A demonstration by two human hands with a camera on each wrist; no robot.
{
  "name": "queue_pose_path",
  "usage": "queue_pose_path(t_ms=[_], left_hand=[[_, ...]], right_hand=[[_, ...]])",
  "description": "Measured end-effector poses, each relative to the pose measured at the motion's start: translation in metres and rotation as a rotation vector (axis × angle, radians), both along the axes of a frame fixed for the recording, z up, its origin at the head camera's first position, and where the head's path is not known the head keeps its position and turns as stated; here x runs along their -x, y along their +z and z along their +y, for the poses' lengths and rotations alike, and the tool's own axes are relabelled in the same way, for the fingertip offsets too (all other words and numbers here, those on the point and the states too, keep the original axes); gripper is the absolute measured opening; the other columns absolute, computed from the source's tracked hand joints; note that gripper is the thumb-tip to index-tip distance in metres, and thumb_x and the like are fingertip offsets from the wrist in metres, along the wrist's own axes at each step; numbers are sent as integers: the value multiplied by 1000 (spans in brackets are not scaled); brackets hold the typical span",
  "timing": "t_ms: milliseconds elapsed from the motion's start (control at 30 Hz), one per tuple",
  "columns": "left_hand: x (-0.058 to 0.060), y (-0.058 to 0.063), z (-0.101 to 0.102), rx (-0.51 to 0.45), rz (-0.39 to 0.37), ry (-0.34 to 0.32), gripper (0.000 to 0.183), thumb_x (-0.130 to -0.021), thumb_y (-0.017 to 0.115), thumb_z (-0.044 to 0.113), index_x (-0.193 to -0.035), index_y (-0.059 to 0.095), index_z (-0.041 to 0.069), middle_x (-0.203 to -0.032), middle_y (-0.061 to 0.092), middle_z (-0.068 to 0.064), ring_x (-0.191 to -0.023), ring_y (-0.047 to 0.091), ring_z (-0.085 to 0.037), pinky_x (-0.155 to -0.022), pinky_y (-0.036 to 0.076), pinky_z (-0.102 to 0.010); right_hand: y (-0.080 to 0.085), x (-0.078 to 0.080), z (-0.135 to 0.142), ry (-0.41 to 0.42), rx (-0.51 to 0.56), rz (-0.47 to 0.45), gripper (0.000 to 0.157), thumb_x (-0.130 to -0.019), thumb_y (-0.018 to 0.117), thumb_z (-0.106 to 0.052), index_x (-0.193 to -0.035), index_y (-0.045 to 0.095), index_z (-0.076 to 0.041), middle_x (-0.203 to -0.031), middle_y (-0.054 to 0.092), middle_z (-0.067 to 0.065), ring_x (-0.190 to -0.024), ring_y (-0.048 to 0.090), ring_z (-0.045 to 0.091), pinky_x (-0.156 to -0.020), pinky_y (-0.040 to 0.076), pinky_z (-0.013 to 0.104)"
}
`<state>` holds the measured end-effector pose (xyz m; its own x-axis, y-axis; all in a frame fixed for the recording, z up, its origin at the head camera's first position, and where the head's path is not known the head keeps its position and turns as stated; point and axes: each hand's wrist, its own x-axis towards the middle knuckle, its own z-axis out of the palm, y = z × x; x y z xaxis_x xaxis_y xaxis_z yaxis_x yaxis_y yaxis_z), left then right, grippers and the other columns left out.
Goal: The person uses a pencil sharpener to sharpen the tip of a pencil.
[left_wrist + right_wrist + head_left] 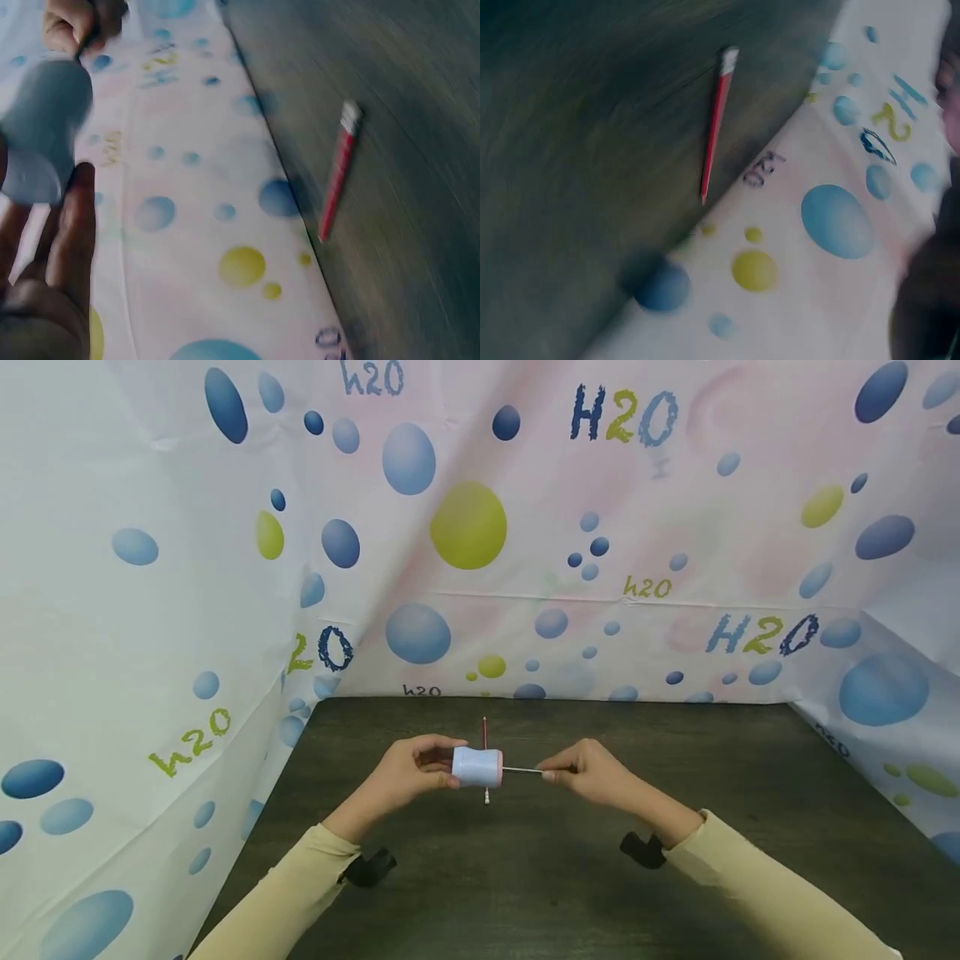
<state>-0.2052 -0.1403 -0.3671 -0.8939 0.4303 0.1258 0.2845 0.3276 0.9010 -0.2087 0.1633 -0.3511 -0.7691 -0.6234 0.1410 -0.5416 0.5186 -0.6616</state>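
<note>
My left hand (pixel 408 768) grips a light blue barrel-shaped object (pixel 477 767) with a pink right end, held sideways above the table. From the right, my right hand (pixel 595 770) pinches a thin stick (pixel 522 770), whose other end meets the pink end; whether it goes inside is hidden. In the left wrist view, the left fingers lie along the barrel (pixel 49 112), and the right hand (pixel 84 22) holds the stick at its far end. A red pencil (pixel 717 127) with a white tip lies on the table, partly hidden behind the barrel in the head view.
The dark wooden table (pixel 570 877) ends at a white sheet (pixel 525 568) printed with blue and green dots and "H2O". This sheet rises at the back and both sides. Black straps (pixel 369 868) show at both wrists.
</note>
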Motion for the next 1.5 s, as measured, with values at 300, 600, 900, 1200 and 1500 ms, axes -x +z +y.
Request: queue_pose_path(t_ms=[300, 600, 900, 1200, 1500], left_hand=[[-2, -9, -3, 87, 79, -77, 51, -82, 80, 12, -127, 57, 6, -131, 59, -18, -122, 59, -37, -105, 51, -47], [9, -10, -5, -49, -295, -30, 67, -104, 39, 52, -145, 42, -2, -131, 61, -27, -113, 67, -32, -97, 57, -45], [9, -12, 3, -52, -428, -89, 73, -94, 58, 51, -131, 53, -12, -106, 73, -21, -87, 74, -17, -83, 62, -36], [3, -1, 6, -12, -198, -4, 43, -90, 72, 15, -122, 60, -11, -115, 68, -26, -99, 70, -23, -86, 61, -39], [-5, 4, 9, 104, 92, 51, 46, -80, 81, 12, -122, 65, 1, -124, 67, -20, -108, 69, -32, -90, 60, -37]], right_hand=[[-3, 10, 7, 75, -89, -164, 31, -100, 56, -16, -117, 69, 6, -96, 75, 16, -66, 54, -1, -58, 46, 21], [-16, -7, 10, -107, -135, 552, 21, -87, 73, -7, -107, 76, -10, -83, 69, -2, -61, 45, -3, -53, 38, 17], [-25, -1, 7, -14, 32, 1090, 18, -97, 60, -6, -95, 78, -8, -74, 63, -1, -60, 54, 9, -49, 41, 17], [-17, -5, 0, -12, 13, 1129, 20, -96, 59, -5, -91, 78, -4, -68, 66, 0, -53, 55, 8, -43, 37, 16], [-3, -3, 7, 2, 3, 52, 21, -96, 61, -7, -105, 73, 7, -64, 68, 8, -45, 30, -3, -44, 31, 18]])
